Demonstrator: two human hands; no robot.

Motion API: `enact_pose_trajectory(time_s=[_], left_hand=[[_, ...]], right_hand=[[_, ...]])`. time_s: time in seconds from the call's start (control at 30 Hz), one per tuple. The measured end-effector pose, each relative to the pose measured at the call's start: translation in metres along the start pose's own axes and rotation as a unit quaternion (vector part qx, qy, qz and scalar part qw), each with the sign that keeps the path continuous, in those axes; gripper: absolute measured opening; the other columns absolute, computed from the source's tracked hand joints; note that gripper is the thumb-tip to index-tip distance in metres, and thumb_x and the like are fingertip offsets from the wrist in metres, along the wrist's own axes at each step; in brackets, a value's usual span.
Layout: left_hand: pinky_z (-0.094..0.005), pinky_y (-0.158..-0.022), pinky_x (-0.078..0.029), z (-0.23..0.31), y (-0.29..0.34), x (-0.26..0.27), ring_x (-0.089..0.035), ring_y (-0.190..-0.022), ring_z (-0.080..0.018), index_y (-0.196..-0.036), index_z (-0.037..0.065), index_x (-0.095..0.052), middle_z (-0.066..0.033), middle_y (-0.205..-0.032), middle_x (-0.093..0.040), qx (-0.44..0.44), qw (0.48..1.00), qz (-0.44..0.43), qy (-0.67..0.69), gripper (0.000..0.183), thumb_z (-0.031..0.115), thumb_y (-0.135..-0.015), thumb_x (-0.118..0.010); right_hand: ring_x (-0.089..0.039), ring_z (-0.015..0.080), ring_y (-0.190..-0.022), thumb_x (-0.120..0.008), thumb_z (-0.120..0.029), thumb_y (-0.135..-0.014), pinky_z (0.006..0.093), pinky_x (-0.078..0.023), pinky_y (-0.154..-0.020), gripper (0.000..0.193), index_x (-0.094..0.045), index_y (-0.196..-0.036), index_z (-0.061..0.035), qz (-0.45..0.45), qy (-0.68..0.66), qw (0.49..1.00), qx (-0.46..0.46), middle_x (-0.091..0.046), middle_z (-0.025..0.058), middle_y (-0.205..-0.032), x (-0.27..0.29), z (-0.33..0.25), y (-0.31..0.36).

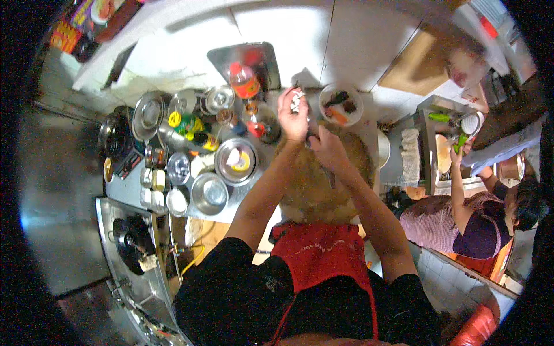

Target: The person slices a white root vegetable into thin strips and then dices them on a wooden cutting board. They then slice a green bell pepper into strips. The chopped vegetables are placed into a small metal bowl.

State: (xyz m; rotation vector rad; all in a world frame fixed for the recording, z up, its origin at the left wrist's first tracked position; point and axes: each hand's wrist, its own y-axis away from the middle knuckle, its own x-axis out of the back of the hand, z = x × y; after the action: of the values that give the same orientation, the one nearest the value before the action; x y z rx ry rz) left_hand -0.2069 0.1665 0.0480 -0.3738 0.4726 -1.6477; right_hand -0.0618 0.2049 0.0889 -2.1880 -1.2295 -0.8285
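Note:
My left hand (292,118) is raised past the far edge of a round wooden chopping board (317,196), its fingers curled around small white chopped pieces (296,99). Close beside it, over the board, my right hand (329,149) is closed on what looks like a knife (332,180); a dark narrow end shows below the palm, and the blade is mostly hidden. Just beyond both hands sits a round, clear plastic tub (341,104) with dark and orange pieces in it. A bottle with a red label (243,82) stands left of my left hand.
Steel bowls (210,193), bottles (187,124) and small jars crowd the counter on the left, with a stove (135,245) below them. At the right, another person (467,222) handles something green at a sink (428,144). A tiled wall (288,29) closes off the back.

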Motion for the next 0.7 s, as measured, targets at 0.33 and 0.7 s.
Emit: enact_pose_trajectory(time_s=[0.33, 0.7], left_hand=[[-0.0358, -0.066, -0.055, -0.149, -0.010, -0.011, -0.068, -0.071, -0.0197, -0.092, 0.005, -0.074, -0.0095, -0.088, -0.074, 0.178, 0.975, -0.041, -0.128, 0.010, 0.014, -0.088, -0.074], [-0.0527, -0.113, -0.035, -0.095, -0.009, -0.004, -0.038, -0.139, -0.0456, -0.096, 0.005, -0.075, -0.0245, -0.146, -0.051, -0.081, 0.890, -0.270, -0.358, 0.026, 0.024, -0.078, -0.081]], right_hand=[[-0.067, 0.0394, -0.086, -0.065, -0.028, -0.095, 0.0515, -0.052, -0.065, 0.026, -0.062, -0.104, -0.0039, -0.003, -0.063, 0.987, -0.149, -0.067, 0.0213, -0.096, 0.037, 0.061, 0.016], [-0.067, 0.0382, -0.070, -0.061, -0.030, -0.101, 0.0501, -0.053, -0.064, 0.031, -0.061, -0.109, -0.0007, -0.028, -0.086, 0.941, -0.327, -0.070, 0.0225, -0.090, 0.060, 0.091, 0.172]])
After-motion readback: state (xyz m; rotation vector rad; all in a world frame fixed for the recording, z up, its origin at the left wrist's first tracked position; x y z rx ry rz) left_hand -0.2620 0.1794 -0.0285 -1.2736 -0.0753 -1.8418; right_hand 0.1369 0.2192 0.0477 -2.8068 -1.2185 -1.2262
